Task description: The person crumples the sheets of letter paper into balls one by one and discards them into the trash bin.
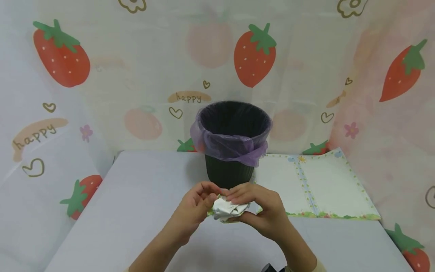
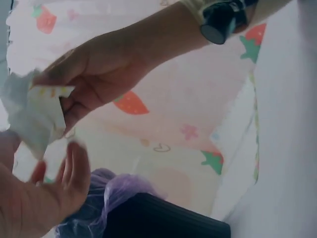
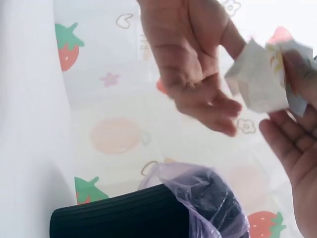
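Above the table's middle, in the head view, a crumpled piece of white paper with a coloured printed edge is between the two hands. My right hand pinches it, thumb below and fingers on top. My left hand is at its left side, thumb touching the paper. In the right wrist view, the left fingers are loosely bent and apart from the paper. Just beyond the hands stands a dark bin lined with a translucent purple bag.
On the right of the white table lies an open white sheet with a printed flower border and a centre fold. Behind the table hangs a strawberry-patterned cloth, which also covers both sides. A wrist strap with a dark camera is on the right wrist.
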`<action>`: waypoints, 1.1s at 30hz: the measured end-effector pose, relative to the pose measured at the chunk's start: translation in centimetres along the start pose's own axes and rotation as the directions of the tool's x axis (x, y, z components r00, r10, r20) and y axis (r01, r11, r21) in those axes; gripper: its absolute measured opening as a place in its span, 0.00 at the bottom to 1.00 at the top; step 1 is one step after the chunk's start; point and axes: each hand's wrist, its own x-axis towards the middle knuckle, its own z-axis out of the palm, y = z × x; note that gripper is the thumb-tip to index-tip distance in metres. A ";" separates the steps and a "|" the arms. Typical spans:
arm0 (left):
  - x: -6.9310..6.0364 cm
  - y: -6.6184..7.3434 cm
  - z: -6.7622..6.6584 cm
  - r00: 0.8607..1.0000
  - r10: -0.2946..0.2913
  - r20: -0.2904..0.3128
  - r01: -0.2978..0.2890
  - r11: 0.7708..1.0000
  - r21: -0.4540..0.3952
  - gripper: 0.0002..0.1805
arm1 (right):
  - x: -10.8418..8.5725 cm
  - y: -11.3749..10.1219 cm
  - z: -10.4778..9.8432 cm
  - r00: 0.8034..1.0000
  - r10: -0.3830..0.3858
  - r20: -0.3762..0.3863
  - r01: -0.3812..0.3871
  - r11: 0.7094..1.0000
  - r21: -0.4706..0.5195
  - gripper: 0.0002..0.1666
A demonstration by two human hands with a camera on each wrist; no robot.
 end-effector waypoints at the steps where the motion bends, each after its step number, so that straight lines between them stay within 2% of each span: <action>1: 0.0 -0.1 0.2 0.996 0.066 -0.055 -0.063 0.996 0.060 0.17 | -0.1 0.1 0.0 0.999 0.041 -0.035 -0.041 0.999 -0.004 0.16; 2: 0.0 -0.2 0.3 0.985 0.149 -0.092 -0.136 0.982 0.131 0.17 | -0.3 0.1 0.0 0.994 0.086 -0.069 -0.086 0.996 -0.006 0.16; 3: 0.0 -0.3 0.5 0.965 0.243 -0.102 -0.219 0.955 0.202 0.17 | -0.4 0.1 0.0 0.987 0.128 -0.100 -0.129 0.992 -0.009 0.16; 4: 0.0 -0.4 0.7 0.937 0.337 -0.096 -0.300 0.913 0.277 0.19 | -0.5 0.1 0.0 0.977 0.170 -0.131 -0.172 0.985 -0.005 0.17; 6: 0.0 -0.7 1.1 0.876 0.479 -0.051 -0.419 0.809 0.412 0.26 | -0.7 0.0 0.1 0.947 0.258 -0.191 -0.264 0.965 -0.003 0.17; 8: 0.0 -0.9 1.5 0.827 0.563 -0.005 -0.480 0.710 0.516 0.34 | -0.8 -0.2 0.5 0.907 0.344 -0.244 -0.350 0.936 0.019 0.16; 9: 0.0 -1.0 1.7 0.812 0.583 0.003 -0.488 0.676 0.552 0.37 | -0.8 -0.3 0.7 0.886 0.380 -0.266 -0.386 0.922 0.029 0.15; 10: 0.0 -1.1 1.8 0.808 0.589 -0.003 -0.481 0.662 0.575 0.38 | -0.8 -0.4 0.9 0.866 0.412 -0.283 -0.420 0.907 0.036 0.14; 11: -0.1 -1.1 1.9 0.809 0.588 -0.019 -0.469 0.664 0.583 0.38 | -0.8 -0.4 1.2 0.848 0.440 -0.295 -0.448 0.893 0.045 0.13; 12: -0.1 -1.2 2.0 0.811 0.583 -0.041 -0.457 0.676 0.579 0.36 | -0.8 -0.4 1.4 0.835 0.460 -0.301 -0.466 0.883 0.057 0.12; 14: -0.1 -1.4 1.9 0.825 0.558 -0.096 -0.425 0.723 0.544 0.32 | -0.8 -0.4 1.8 0.832 0.475 -0.288 -0.477 0.876 0.068 0.09; 16: -0.2 -1.4 1.6 0.844 0.513 -0.155 -0.385 0.781 0.491 0.28 | -0.8 -0.4 1.9 0.843 0.477 -0.249 -0.479 0.876 0.056 0.09; 18: -0.3 -1.3 1.2 0.861 0.472 -0.191 -0.349 0.820 0.453 0.25 | -0.7 -0.4 1.7 0.861 0.470 -0.194 -0.475 0.880 0.024 0.10; 21: -0.2 -1.0 0.6 0.889 0.403 -0.220 -0.297 0.871 0.392 0.21 | -0.5 -0.5 1.2 0.889 0.440 -0.124 -0.451 0.889 -0.078 0.14; 24: 0.0 -0.7 0.1 0.922 0.303 -0.241 -0.238 0.935 0.263 0.20 | -0.4 -0.4 1.0 0.912 0.401 -0.082 -0.409 0.896 -0.175 0.26; 26: 0.1 -0.4 0.1 0.935 0.215 -0.283 -0.173 0.971 0.164 0.20 | -0.2 -0.3 1.1 0.936 0.345 -0.064 -0.350 0.908 -0.228 0.36; 28: 0.3 -0.3 0.1 0.930 0.141 -0.339 -0.117 0.989 0.089 0.20 | -0.2 -0.3 1.6 0.959 0.277 -0.064 -0.284 0.917 -0.280 0.42; 30: 0.3 -0.1 0.3 0.916 0.094 -0.389 -0.075 0.995 0.064 0.22 | -0.1 -0.2 2.0 0.983 0.171 -0.069 -0.185 0.920 -0.347 0.41; 32: 0.3 0.0 0.4 0.908 0.071 -0.413 -0.055 0.997 0.050 0.27 | -0.2 0.0 2.6 0.994 0.085 -0.076 -0.109 0.898 -0.427 0.39; 33: 0.4 0.0 0.5 0.909 0.064 -0.413 -0.049 0.998 0.045 0.31 | -0.3 0.1 2.8 0.996 0.056 -0.072 -0.083 0.882 -0.464 0.40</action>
